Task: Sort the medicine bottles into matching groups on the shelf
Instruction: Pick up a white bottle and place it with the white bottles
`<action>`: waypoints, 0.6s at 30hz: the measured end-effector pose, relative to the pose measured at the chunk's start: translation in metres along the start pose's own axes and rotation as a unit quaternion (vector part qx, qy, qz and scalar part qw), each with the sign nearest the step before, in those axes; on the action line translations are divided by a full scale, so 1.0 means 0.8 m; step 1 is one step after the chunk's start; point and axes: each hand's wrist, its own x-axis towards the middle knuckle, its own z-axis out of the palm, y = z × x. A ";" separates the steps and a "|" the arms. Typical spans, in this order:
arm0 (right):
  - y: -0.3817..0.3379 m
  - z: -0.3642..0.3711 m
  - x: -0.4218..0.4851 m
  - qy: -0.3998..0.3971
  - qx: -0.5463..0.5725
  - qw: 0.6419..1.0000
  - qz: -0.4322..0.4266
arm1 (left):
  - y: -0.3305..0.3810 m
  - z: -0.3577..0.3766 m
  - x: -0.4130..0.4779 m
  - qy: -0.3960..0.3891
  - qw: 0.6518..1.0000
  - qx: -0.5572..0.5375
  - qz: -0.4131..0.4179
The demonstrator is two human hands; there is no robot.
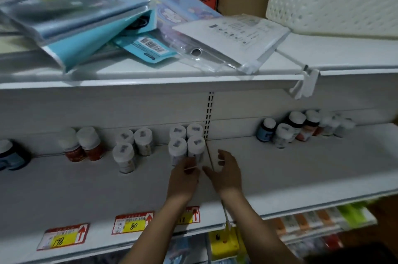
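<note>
At centre frame, squaring off four white bottles (186,145) on the shelf (301,177): left hand (183,177) against the front pair, grip impossible to tell; right hand (229,174) spread, just beside. Next, probably, reaching upper right for the mixed bunch (301,128). Leftward, trio (131,147), red pair (81,145); nothing visibly barring the way.

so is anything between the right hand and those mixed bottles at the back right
nothing visible does: only bare shelf lies between the open right hand and the mixed bottles standing against the back wall.
</note>
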 end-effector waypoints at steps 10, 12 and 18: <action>0.047 -0.131 -0.051 0.110 -0.001 0.991 0.072 | 0.029 0.072 -0.027 -0.172 0.984 -0.036 0.039; 0.059 -0.152 -0.041 0.116 0.013 0.989 0.092 | 0.033 0.094 -0.028 -0.182 0.982 -0.023 0.039; 0.109 -0.212 0.032 0.122 0.091 0.983 0.106 | 0.053 0.191 0.003 -0.173 0.985 -0.014 0.019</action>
